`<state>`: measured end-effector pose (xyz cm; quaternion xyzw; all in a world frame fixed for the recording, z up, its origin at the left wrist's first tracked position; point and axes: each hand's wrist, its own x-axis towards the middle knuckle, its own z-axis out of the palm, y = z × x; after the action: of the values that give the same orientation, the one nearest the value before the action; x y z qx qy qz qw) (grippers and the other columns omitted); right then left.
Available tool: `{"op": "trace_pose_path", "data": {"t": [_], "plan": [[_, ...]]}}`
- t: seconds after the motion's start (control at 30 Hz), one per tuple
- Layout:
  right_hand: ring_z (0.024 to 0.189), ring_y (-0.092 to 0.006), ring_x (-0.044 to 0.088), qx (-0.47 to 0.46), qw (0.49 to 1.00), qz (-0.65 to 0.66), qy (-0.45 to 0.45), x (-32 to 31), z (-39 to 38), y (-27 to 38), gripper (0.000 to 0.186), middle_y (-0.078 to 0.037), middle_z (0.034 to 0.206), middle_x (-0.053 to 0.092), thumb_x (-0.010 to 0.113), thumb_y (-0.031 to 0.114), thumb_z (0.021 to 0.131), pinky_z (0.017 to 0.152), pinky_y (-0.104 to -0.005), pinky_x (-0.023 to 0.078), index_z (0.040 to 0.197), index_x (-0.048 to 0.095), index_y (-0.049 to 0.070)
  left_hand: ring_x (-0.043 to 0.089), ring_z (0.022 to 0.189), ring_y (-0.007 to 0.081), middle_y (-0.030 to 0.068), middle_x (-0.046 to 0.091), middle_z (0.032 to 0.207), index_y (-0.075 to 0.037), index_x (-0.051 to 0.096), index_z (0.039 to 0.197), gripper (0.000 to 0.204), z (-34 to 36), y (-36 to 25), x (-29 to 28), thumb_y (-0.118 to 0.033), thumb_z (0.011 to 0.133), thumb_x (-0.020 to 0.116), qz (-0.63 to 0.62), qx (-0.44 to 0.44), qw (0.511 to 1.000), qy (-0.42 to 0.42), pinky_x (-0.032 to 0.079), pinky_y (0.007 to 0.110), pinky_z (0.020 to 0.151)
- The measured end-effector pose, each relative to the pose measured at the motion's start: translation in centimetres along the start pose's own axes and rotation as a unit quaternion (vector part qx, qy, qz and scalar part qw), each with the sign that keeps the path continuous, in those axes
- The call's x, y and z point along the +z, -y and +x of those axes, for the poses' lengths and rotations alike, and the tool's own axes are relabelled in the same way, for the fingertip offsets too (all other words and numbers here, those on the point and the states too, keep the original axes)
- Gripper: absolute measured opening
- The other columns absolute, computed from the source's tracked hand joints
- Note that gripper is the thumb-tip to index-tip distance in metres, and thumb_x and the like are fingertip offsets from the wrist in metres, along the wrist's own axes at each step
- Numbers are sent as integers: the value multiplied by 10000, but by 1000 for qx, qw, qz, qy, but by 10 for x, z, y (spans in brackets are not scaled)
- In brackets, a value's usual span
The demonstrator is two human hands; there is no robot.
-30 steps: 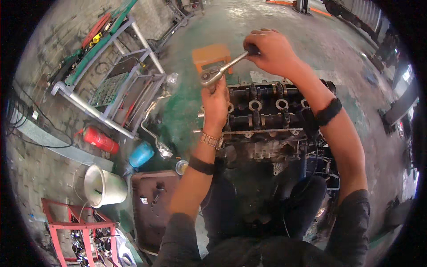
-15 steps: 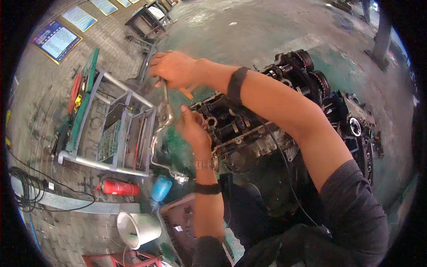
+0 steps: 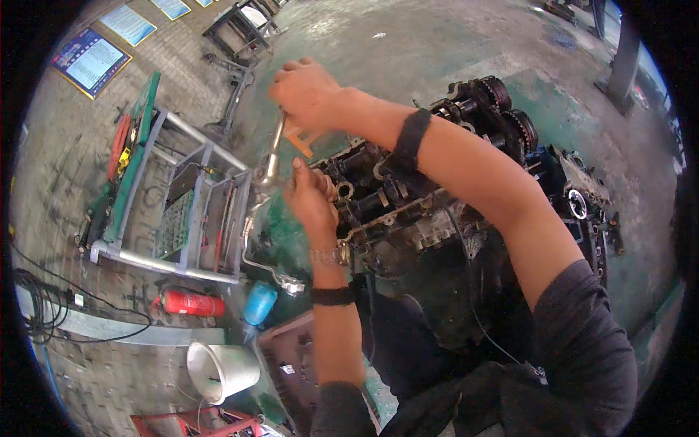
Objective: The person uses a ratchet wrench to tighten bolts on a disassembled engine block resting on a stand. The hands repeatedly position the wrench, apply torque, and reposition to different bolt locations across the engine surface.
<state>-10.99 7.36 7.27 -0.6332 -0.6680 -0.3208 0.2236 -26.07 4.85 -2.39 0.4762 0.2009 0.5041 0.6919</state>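
The right hand (image 3: 309,91) is closed around the upper end of a long metal wrench (image 3: 274,153), and the left hand (image 3: 309,197) is cupped at its lower end, fingers pressed where the tool meets the top of the engine (image 3: 408,197). The wrench stands nearly upright at the engine's left end, above the green-painted floor (image 3: 451,65).

The wrench looks like solid steel: stiff, fairly heavy for its size, and smooth enough to slip if oily. I judge the best hold is far out on the handle for leverage, with the other hand steadying the head, much as it is held now. The engine is a heavy, rigid block of cast metal, greasy and full of edges; it is not a thing to lift by hand.

Counted: one wrench, one engine, two hands, each arm with a dark band, and a watch on the left wrist. Around them stand one metal tool cart (image 3: 182,211), one red fire extinguisher (image 3: 191,304) lying on the floor, one blue bottle (image 3: 259,304), one white bucket (image 3: 218,371) and one dark tray (image 3: 291,364).
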Motion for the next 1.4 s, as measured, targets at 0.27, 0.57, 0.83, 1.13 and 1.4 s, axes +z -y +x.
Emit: {"op": "trace_pose_path", "data": {"t": [0.27, 0.57, 0.83, 1.13, 1.4], "plan": [[867, -296, 693, 56, 989, -47, 128, -58, -35, -14, 181, -108, 861, 717, 710, 213, 722, 689, -424, 523, 872, 742, 115, 260, 409, 89, -18, 293, 515, -124, 322, 621, 493, 6, 1, -4, -362, 991, 545, -2, -23, 999, 46, 208, 269, 396], [786, -353, 633, 10, 996, 43, 76, -152, -123, 25, 369, -148, 845, 622, 719, 238, 784, 614, -438, 495, 1045, 579, 17, 291, 392, 89, -18, 341, 504, -125, 350, 595, 491, 8, 6, 0, -332, 988, 558, 48, -29, 998, 18, 214, 258, 388], [588, -224, 631, -105, 979, 127, 119, -176, -153, 104, 550, -393, 1190, 498, 701, 271, 752, 475, -327, 488, 1132, 542, -92, 274, 458, 80, -74, 311, 568, -184, 358, 668, 428, 2, 5, 3, -382, 953, 608, 72, -54, 996, 13, 224, 260, 431], [676, -294, 665, -76, 978, 144, 130, -182, -146, 73, 567, -309, 1253, 508, 656, 165, 769, 555, -372, 532, 1236, 481, -104, 352, 432, 65, -58, 371, 553, -161, 421, 714, 366, 3, 7, 0, -360, 960, 606, 43, -11, 999, 27, 278, 236, 380], [861, -380, 645, -43, 982, 97, 157, -172, -120, 3, 411, -151, 1020, 634, 649, 51, 712, 683, -467, 524, 1108, 542, 25, 301, 389, 93, -18, 343, 514, -125, 348, 659, 482, 7, 16, -3, -427, 992, 522, 100, 8, 994, 37, 215, 268, 359]]}}
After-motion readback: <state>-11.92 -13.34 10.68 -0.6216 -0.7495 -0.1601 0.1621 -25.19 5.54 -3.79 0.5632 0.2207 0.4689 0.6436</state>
